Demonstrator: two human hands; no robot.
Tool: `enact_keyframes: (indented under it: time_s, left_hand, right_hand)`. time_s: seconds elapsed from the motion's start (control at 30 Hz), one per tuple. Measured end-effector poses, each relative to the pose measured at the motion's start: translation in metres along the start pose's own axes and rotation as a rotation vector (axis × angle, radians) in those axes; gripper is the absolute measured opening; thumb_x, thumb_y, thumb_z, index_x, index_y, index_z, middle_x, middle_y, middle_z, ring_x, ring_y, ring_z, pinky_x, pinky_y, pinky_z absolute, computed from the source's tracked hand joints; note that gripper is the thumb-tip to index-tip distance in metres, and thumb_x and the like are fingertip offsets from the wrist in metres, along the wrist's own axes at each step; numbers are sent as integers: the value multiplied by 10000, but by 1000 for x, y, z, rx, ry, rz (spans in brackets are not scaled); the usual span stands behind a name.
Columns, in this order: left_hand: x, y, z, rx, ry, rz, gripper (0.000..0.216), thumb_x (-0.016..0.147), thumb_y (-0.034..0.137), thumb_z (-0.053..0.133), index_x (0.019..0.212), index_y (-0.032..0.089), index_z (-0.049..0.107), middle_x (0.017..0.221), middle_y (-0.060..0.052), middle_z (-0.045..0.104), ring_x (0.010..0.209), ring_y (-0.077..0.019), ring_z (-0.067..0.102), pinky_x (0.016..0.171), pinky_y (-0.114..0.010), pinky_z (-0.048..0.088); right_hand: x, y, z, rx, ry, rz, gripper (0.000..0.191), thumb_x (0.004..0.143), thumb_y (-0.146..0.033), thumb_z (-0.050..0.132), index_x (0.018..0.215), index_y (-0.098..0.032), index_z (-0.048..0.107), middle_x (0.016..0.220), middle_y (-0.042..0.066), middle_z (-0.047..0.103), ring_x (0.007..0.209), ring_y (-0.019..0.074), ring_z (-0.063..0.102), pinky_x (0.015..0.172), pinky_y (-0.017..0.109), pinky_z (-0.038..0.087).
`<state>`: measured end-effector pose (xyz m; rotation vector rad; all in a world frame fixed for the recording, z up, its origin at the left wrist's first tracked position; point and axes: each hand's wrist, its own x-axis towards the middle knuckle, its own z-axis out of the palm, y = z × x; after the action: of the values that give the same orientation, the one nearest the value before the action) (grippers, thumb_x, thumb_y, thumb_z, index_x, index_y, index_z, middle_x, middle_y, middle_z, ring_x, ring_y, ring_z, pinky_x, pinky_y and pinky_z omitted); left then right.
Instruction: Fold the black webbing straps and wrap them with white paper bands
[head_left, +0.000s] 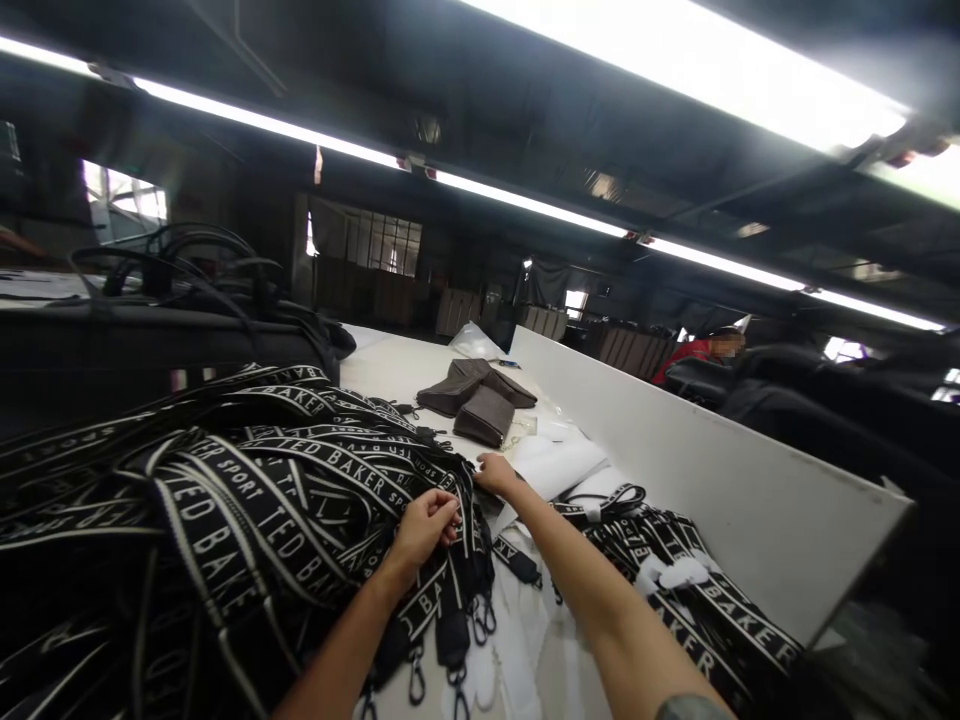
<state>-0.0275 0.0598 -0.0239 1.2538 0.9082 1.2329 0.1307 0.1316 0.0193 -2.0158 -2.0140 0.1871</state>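
A large heap of black webbing straps [277,490] with white "TED BAKER SPORT" lettering fills the left and middle of the table. My left hand [429,527] is over the heap's right side, fingers curled and thumb against them; whatever they may hold is hidden. Reaching farther forward, my right hand [496,474] has its fingers bent on a dark strap [469,475] at the heap's far right edge. Below my hands, strap ends with black metal snap hooks [416,675] hang over the near part of the table.
Beyond my hands lie dark brown pouches [484,415] and a clear plastic bag [474,340]. More lettered straps [682,590] with white wrapping lie right, beside a white partition [712,470]. Black bags [165,330] stand left. A person in red [694,352] is beyond the partition.
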Motion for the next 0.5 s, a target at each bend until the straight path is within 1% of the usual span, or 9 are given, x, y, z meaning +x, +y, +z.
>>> enact_keyframes:
  time_s: [0.07, 0.1, 0.17, 0.2, 0.23, 0.3, 0.4, 0.43, 0.5]
  left_hand:
    - [0, 1, -1, 0, 5, -1, 342, 641, 439, 722, 758, 140, 603, 593, -19, 618, 449, -115, 547, 403, -198, 400]
    - [0, 1, -1, 0, 5, -1, 333, 644, 431, 719, 759, 140, 604, 592, -19, 619, 449, -116, 548, 403, -199, 402]
    - [0, 1, -1, -1, 2, -2, 322, 648, 421, 713, 763, 140, 608, 591, -20, 621, 451, -118, 550, 405, -202, 406]
    - [0, 1, -1, -2, 3, -3, 318, 648, 419, 711, 762, 140, 607, 588, -19, 621, 449, -118, 549, 405, -204, 406]
    - [0, 2, -1, -4, 2, -5, 315, 647, 416, 711, 760, 141, 606, 586, -18, 620, 446, -118, 547, 406, -205, 405]
    - [-1, 3, -1, -11, -1, -10, 310, 645, 409, 712, 757, 140, 605, 583, -18, 619, 446, -119, 546, 412, -206, 404]
    - [-2, 5, -1, -25, -19, -21, 312, 633, 399, 728, 754, 137, 609, 578, -20, 618, 454, -122, 548, 419, -208, 400]
    - [-3, 6, -2, -31, -29, -25, 318, 626, 399, 737, 752, 136, 610, 575, -19, 615, 454, -122, 544, 420, -209, 396]
    - [-6, 8, -2, -46, -55, -32, 341, 615, 405, 755, 766, 137, 610, 580, -14, 611, 460, -121, 537, 429, -211, 393]
  right_hand:
    - [7, -6, 9, -43, -21, 51, 275, 915, -351, 637, 1082, -131, 634, 1118, 82, 644, 1035, 225, 620, 940, 454, 492]
    - [9, -8, 11, -61, -10, 70, 258, 910, -346, 643, 1043, -126, 643, 1085, 82, 653, 1023, 225, 622, 952, 458, 479]
    - [10, -12, 5, -83, 61, 98, 175, 896, -263, 635, 990, -118, 659, 1025, 103, 678, 1019, 239, 627, 981, 443, 435]
    - [10, -13, -3, -87, 118, 110, 151, 891, -218, 610, 990, -116, 662, 1007, 123, 687, 1018, 249, 630, 979, 428, 420]
    - [10, -13, -15, -85, 185, 123, 167, 889, -181, 574, 1017, -117, 660, 1001, 143, 693, 1017, 259, 635, 962, 409, 417]
    - [8, -12, -46, -74, 332, 151, 271, 895, -142, 491, 1129, -136, 628, 1016, 159, 695, 1004, 266, 644, 895, 369, 431]
    - [-2, -14, -103, -62, 535, 163, 401, 910, -130, 398, 1278, -199, 541, 1051, 123, 694, 1003, 250, 647, 842, 336, 439]
    - [-7, -15, -122, -57, 597, 153, 411, 917, -140, 382, 1293, -213, 531, 1057, 109, 695, 1011, 245, 644, 850, 334, 438]
    - [-22, -20, -155, 11, 761, 87, 391, 921, -178, 384, 1267, -215, 561, 1048, 92, 702, 1009, 242, 642, 869, 336, 445]
